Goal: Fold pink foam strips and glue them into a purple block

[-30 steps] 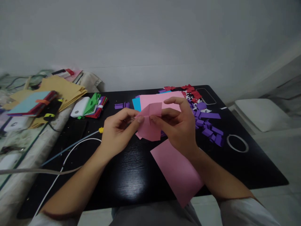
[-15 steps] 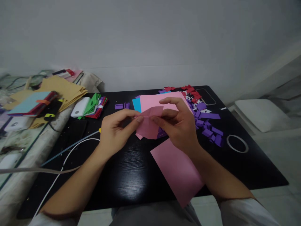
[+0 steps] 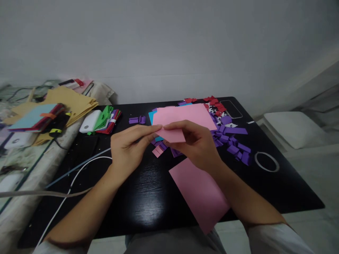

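Note:
Between my two hands, above the black table, is a small piece of pink paper (image 3: 173,135), folded over on itself. My left hand (image 3: 129,144) pinches its left end between thumb and fingers. The fingers of my right hand (image 3: 197,143) press along its fold, with the thumb mostly hidden beneath. Behind the hands lie larger pink sheets (image 3: 188,114) over blue paper (image 3: 150,116). A loose pink sheet (image 3: 198,194) rests below my right hand, its corner past the table's front edge. A small folded pink piece (image 3: 158,151) sits among purple ones under the hands.
Purple folded pieces (image 3: 234,141) and red pieces (image 3: 215,106) are scattered at the right of the black table (image 3: 148,204). A clear ring (image 3: 267,161) lies farther right. Bundled coloured papers (image 3: 108,120), a white cable (image 3: 76,176) and brown envelopes (image 3: 71,102) are at the left.
The pink paper, opened out with its creases showing before, is now folded down flat. My right hand's raised index finger has come down onto it.

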A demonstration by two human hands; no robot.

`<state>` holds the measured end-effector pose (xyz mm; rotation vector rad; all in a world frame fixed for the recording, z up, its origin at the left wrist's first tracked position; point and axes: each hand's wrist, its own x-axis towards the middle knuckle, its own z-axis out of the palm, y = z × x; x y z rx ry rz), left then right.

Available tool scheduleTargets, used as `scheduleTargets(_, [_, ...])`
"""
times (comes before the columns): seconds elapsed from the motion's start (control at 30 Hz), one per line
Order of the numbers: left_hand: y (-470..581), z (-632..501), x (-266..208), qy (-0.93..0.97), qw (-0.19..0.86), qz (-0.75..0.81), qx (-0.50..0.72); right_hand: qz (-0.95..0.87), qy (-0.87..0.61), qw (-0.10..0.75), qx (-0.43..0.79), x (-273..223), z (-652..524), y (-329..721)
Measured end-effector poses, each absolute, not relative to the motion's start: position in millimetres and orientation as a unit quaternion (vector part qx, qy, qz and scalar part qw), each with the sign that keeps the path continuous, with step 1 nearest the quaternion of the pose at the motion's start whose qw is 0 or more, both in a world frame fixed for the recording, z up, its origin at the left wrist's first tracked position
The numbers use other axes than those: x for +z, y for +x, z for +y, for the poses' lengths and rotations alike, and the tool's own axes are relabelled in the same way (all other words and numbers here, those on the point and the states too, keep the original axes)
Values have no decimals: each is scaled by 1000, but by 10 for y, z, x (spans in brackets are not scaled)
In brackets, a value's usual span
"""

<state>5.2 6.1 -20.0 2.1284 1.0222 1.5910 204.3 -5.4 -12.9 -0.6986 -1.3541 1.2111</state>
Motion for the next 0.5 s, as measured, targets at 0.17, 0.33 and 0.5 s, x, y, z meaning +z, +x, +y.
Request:
scheduleTargets(0.17, [58, 74, -138, 716, 279, 311, 560, -581, -315, 579, 477, -124, -59, 2064])
scheduleTargets(0.33, [74, 58, -121, 710, 292, 309, 561, -569, -317, 592, 475, -118, -78, 2039])
scheduleTargets(0.5, [124, 24, -126, 682, 288, 357, 570, -564, -330, 589, 476, -106, -107, 1993])
